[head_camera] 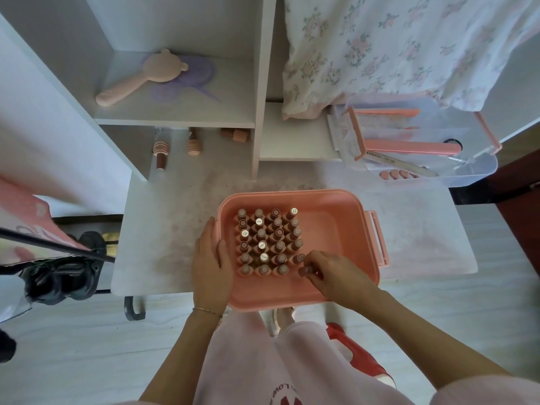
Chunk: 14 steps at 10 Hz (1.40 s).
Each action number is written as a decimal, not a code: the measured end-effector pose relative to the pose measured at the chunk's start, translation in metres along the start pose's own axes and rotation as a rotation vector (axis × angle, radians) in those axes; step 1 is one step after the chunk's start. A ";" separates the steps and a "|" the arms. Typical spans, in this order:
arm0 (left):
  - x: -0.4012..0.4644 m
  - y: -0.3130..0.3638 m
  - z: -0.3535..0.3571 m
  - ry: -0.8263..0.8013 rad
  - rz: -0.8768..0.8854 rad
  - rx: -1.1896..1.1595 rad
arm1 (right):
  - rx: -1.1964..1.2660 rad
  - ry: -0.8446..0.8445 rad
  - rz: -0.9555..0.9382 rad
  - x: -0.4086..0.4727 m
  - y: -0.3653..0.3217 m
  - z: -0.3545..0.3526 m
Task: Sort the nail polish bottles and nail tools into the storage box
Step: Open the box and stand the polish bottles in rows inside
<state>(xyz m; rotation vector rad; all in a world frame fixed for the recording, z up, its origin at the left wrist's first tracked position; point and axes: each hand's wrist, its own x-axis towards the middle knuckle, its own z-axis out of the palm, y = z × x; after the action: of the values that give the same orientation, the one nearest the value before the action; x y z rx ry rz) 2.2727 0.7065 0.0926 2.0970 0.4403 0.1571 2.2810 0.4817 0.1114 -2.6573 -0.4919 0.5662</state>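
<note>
— Table [163, 229] first, I suppose: white, low, taking up the middle of the scene, with a white shelf unit [260, 83] standing at its far edge.

— And on the table?

— Near its front edge sits the pink storage box [336, 229], open, with a handle on its right side. Nail polish bottles [268, 241] stand upright in the left half of it, packed in rows four across; the right half of the floor is bare.

— Anything else of size?

— Far right, a clear plastic tray [467, 171] holds pink nail files [409, 147] and a grey one, with a few pink nail tips beside them. On the upper shelf lies a pink bear-shaped brush [140, 80].

— Where are the hands?

— The left hand [210, 264] lies flat against the box's left wall, fingers over the rim, steadying it; it grips nothing else. The right hand [330, 273] is inside the box at the near right corner of the rows, fingertips pinched together on the cap of one bottle [308, 269], which stands just beside the last row.

— Any bottles outside the box?

— Two striped ones [162, 150] under the lower shelf, far left, and two small pink caps [235, 133] further right of them.
</note>
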 end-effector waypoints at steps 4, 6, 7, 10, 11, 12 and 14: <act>0.000 -0.001 -0.001 -0.011 0.007 -0.005 | -0.121 0.039 -0.187 0.005 -0.001 -0.003; 0.000 -0.001 -0.001 -0.012 -0.001 -0.024 | -0.132 0.063 -0.226 0.005 -0.005 -0.005; 0.000 -0.001 -0.001 -0.009 -0.004 -0.020 | -0.139 0.083 -0.236 0.005 -0.008 -0.006; 0.000 -0.002 0.000 -0.011 -0.002 -0.020 | -0.150 0.098 -0.258 0.005 -0.005 -0.006; 0.000 -0.003 0.000 -0.013 -0.003 -0.022 | -0.128 0.074 -0.240 0.007 -0.003 -0.004; 0.000 -0.004 0.000 -0.014 -0.003 -0.026 | -0.100 0.037 -0.202 0.006 -0.002 -0.004; 0.001 -0.003 0.001 -0.012 0.000 -0.020 | -0.081 0.010 -0.174 0.007 -0.002 -0.004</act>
<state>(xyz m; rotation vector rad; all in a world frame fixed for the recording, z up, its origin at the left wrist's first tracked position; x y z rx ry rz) 2.2736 0.7076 0.0897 2.0769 0.4297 0.1480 2.2885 0.4845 0.1136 -2.6569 -0.7487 0.4893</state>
